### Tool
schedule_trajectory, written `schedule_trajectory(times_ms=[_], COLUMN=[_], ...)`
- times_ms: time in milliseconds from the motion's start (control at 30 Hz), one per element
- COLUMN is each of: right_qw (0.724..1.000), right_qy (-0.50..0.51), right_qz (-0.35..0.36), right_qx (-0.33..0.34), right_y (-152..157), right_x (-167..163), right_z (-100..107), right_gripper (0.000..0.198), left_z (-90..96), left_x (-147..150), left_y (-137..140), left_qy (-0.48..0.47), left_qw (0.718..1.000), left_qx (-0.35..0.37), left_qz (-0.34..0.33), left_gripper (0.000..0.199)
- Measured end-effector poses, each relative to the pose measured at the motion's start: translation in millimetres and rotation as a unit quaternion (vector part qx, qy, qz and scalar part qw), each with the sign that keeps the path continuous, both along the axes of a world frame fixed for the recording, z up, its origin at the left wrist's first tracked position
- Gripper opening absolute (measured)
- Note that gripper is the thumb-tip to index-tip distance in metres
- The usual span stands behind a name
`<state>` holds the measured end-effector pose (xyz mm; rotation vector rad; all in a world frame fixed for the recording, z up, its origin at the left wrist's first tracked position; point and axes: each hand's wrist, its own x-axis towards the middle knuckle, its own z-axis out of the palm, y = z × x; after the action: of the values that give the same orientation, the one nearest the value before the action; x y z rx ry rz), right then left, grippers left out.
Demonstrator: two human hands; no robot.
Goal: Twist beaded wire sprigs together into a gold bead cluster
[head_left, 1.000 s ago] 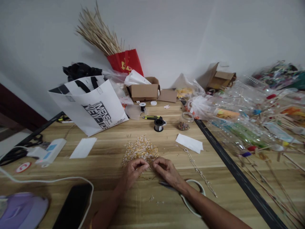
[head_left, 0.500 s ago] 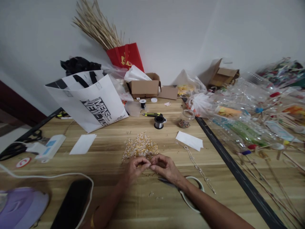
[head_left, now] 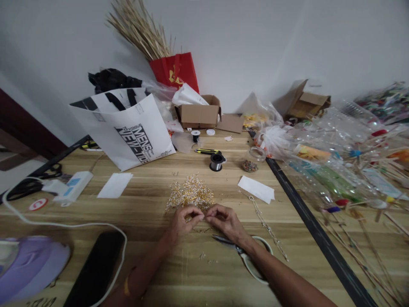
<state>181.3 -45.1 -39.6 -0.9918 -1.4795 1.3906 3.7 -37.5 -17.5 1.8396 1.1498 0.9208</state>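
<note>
1. Closer together at the fingertips than one second ago, the left hand [head_left: 182, 222] and right hand [head_left: 227, 222] almost meet at the near edge of the gold-and-silver trinket heap [head_left: 191, 194].
2. Left hand, near side of the heap: thumb and forefinger pinched together; whatever sits between them is too small to make out.
3. Heap itself: loose and tangled on the tabletop [head_left: 153, 256], so plenty seems left to work through.
4. Just nearer than the heap, a thin gold chain [head_left: 202, 231] lies beneath the hands, partly covered; whether it joins the pinched piece, I cannot tell. Beyond it, nearer still, are tiny clear bits [head_left: 202, 256], their shape unclear.
5. Right hand, near right of the heap: thumb and forefinger also pressed tip to tip, contents hidden; this joining looks unfinished.
6. Scissors [head_left: 224, 241], near right of the heap, lie unused, partly covered by the right wrist.
7. Right of the heap, a linked chain [head_left: 267, 226] stretches out, looking like a completed length.
</note>
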Motion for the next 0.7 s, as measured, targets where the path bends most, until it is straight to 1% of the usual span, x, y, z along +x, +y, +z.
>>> schedule_trajectory(times_ms=[100,267,333,433,700], right_qw=[1.0,1.0,0.999,0.998,0.997], right_qy=[-0.001,-0.016,-0.027,-0.043,-0.061], right_qz=[-0.002,-0.007,-0.006,-0.005,-0.009], right_qx=[0.003,0.02,0.03,0.04,0.055], right_y=[0,0,0,0,0], right_x=[0,0,0,0,1], right_z=[1,0,-1,-2,-3], right_gripper=[0.019,0.019,0.019,0.018,0.017], left_z=[-2.1,-4.7,-5.5,-8.5,-11.6], left_x=[0,1,1,1,1], left_y=[-1,-1,0,1,1], left_qy=[0.01,-0.001,0.001,0.009,0.015], left_qw=[1.0,1.0,1.0,1.0,1.0], left_qx=[-0.004,-0.025,-0.029,-0.016,-0.012], left_qz=[0.001,0.017,0.008,-0.007,-0.018], left_gripper=[0.015,0.018,0.017,0.017,0.019])
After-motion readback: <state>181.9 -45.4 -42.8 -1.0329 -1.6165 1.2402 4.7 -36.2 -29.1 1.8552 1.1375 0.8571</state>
